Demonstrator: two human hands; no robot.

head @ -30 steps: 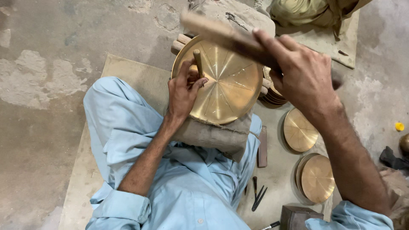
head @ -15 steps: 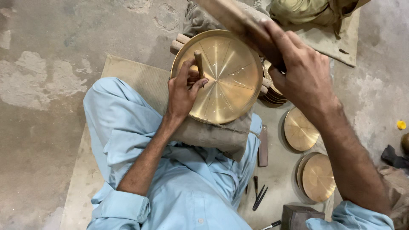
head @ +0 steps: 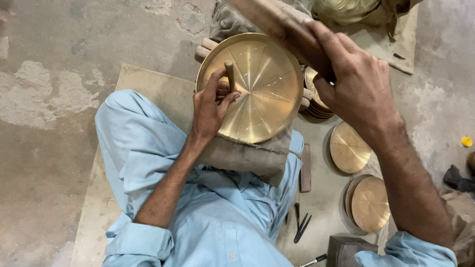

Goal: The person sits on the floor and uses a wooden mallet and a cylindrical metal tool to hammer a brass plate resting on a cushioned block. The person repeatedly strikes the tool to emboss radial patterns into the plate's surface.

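Observation:
A round brass plate (head: 257, 94) with straight lines radiating from its middle rests on a grey cloth pad (head: 247, 155) over my lap. My left hand (head: 210, 106) grips a short wooden-handled punch (head: 229, 74) held upright on the plate's left part. My right hand (head: 354, 81) is raised above the plate's right edge, shut on a wooden mallet (head: 277, 24) whose far end runs out of the top of the view.
Two brass plates (head: 349, 147) (head: 370, 202) lie on the floor at right, and a stack of plates (head: 316, 106) sits behind the worked one. Thin metal tools (head: 300, 225) lie beside my leg. A dark block (head: 346, 249) stands at the bottom. I sit on a mat (head: 148, 86).
My right hand has lifted the mallet higher and further up the frame. My left hand and the punch stay in place on the plate.

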